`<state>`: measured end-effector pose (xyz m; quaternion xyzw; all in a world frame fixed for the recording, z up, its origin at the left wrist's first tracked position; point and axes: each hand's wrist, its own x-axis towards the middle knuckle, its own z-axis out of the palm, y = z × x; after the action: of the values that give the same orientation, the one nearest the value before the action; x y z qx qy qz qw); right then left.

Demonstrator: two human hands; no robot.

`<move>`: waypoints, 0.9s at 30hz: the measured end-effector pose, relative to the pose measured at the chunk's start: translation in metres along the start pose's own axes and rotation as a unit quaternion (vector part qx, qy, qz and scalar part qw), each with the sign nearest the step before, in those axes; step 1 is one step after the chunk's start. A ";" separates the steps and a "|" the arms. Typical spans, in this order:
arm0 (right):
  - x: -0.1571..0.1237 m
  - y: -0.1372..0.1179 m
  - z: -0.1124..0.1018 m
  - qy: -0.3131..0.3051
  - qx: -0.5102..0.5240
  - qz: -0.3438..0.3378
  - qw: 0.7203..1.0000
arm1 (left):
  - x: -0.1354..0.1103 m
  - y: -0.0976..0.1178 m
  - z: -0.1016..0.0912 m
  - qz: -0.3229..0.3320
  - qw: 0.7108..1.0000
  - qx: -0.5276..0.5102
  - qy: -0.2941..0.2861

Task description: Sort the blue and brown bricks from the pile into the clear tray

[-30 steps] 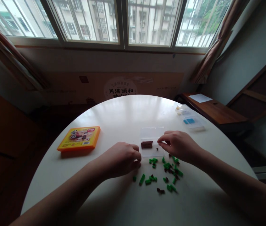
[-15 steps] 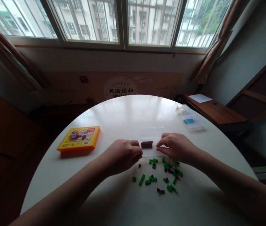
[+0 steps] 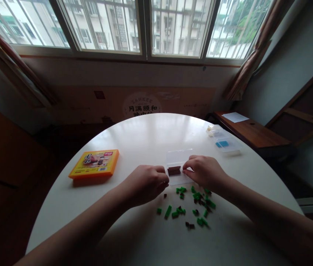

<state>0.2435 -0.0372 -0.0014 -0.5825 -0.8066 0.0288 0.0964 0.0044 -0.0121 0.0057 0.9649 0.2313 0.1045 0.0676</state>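
A clear plastic box (image 3: 182,180) with its lid (image 3: 179,156) raised lies in front of me. Inside, small brown bricks (image 3: 174,170) form a neat block of rows towards the left. My left hand (image 3: 152,181) has its fingers curled closed at the box's left edge, gripping it. Over the right part of the box, my right hand (image 3: 202,170) holds thumb and forefinger in a pinch beside the brown rows. Whatever lies between those fingertips is too small to make out. Loose green bricks (image 3: 168,212) and brown bricks (image 3: 191,226) are scattered on the near side of the box.
The round white table (image 3: 134,140) carries an orange and yellow game box (image 3: 94,164) at the left. Another clear box (image 3: 230,148) with blue pieces (image 3: 222,144) stands at the far right. Beyond the table's right edge is a wooden desk (image 3: 259,131) with a paper (image 3: 234,117).
My right hand has moved slightly left, closer to the brown rows. My left hand stays at the box's left edge. The whole view has shifted a little.
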 end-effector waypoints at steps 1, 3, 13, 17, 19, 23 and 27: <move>0.000 0.000 0.001 0.005 -0.003 0.001 1.000 | 0.000 0.000 0.000 0.001 1.000 -0.001 0.003; 0.000 0.000 0.002 0.014 -0.008 0.005 1.000 | 0.000 0.000 0.002 0.003 1.000 -0.005 0.011; -0.002 0.000 0.001 0.009 0.005 0.007 1.000 | -0.001 0.000 0.007 -0.003 1.000 -0.004 0.013; -0.003 0.000 0.001 0.008 0.011 0.003 1.000 | 0.000 0.000 0.009 -0.007 1.000 -0.004 0.009; -0.003 0.001 0.002 0.006 0.013 0.004 1.000 | 0.000 0.000 0.011 -0.006 1.000 -0.005 0.012; -0.002 0.002 0.004 0.011 0.011 0.001 1.000 | 0.000 -0.001 0.014 -0.002 1.000 -0.010 0.019; -0.001 0.002 0.007 0.032 -0.003 0.002 0.999 | 0.001 0.000 0.015 -0.009 1.000 -0.018 0.021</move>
<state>0.2444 -0.0368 -0.0091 -0.5847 -0.8023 0.0081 0.1200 0.0088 -0.0124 -0.0086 0.9588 0.2399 0.1286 0.0808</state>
